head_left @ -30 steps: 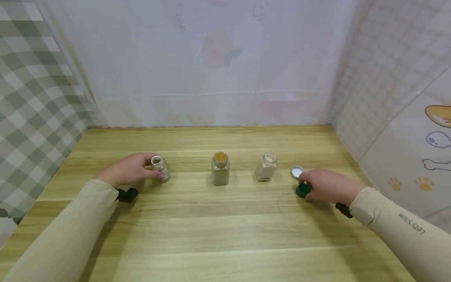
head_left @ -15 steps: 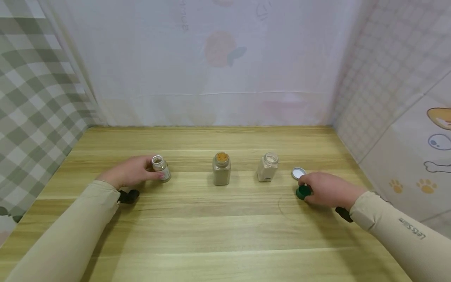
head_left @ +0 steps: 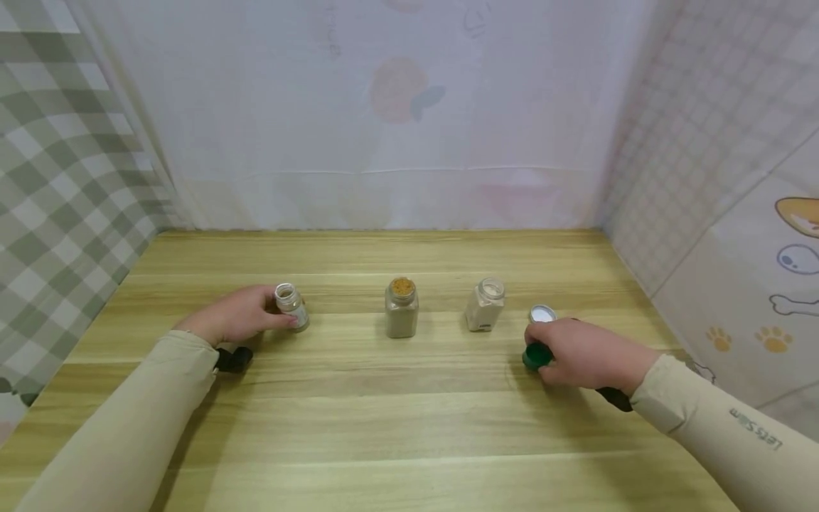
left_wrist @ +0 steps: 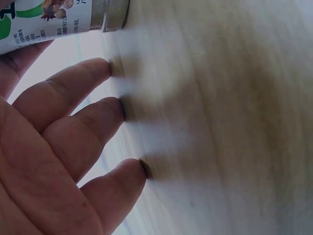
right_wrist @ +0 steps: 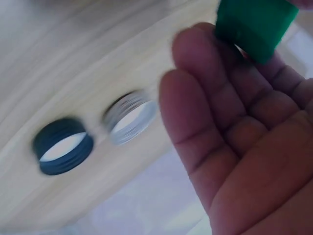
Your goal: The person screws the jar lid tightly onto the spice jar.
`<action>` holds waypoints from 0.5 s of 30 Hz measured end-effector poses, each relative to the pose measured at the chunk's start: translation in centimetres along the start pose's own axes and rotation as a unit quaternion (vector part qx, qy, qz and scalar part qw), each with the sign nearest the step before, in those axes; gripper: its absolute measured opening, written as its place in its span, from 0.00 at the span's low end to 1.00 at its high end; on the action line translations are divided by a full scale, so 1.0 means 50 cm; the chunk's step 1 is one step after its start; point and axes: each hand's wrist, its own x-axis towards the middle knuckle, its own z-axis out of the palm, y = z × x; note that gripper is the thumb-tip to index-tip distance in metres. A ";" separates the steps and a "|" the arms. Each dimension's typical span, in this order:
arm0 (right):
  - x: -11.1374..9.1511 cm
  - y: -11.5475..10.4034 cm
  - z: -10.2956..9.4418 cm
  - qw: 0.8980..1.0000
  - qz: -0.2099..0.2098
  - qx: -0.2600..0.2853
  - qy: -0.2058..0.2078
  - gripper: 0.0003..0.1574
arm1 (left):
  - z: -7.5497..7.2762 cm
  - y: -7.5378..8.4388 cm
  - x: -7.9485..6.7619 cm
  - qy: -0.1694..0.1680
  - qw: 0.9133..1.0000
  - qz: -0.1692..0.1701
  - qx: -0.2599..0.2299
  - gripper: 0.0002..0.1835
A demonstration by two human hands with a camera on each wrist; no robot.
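Note:
My left hand grips a small, uncapped glass spice jar between thumb and fingers; it stands upright on the left of the table. Up close in the left wrist view, the jar's printed label shows, with the other fingers spread below it. On the right, my right hand pinches a green jar lid, hollow side up, low over the table. Behind that hand lies a silver lid with a white inside. The right wrist view also shows a black lid beside the silver one.
An open square jar with orange-brown spice at its mouth stands mid-table. To its right is another open jar of pale powder. Fabric hangs behind the wooden table, with a checked cloth at left and a patterned one at right.
My right hand has moved slightly left and nearer to me, bringing the green lid along. The left hand and its jar stay nearly in place.

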 end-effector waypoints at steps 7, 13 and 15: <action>0.011 -0.058 -0.014 0.997 -0.058 -0.001 0.049 0.13 | -0.002 -0.002 -0.004 -0.009 1.000 -0.004 -0.007 0.23; 0.032 -0.095 -0.032 0.993 -0.086 0.014 0.086 0.12 | -0.002 -0.002 0.003 0.000 1.000 0.003 0.002 0.23; 0.041 -0.106 -0.037 0.991 -0.092 0.024 0.091 0.11 | 0.000 -0.003 0.004 0.001 1.000 0.004 0.000 0.23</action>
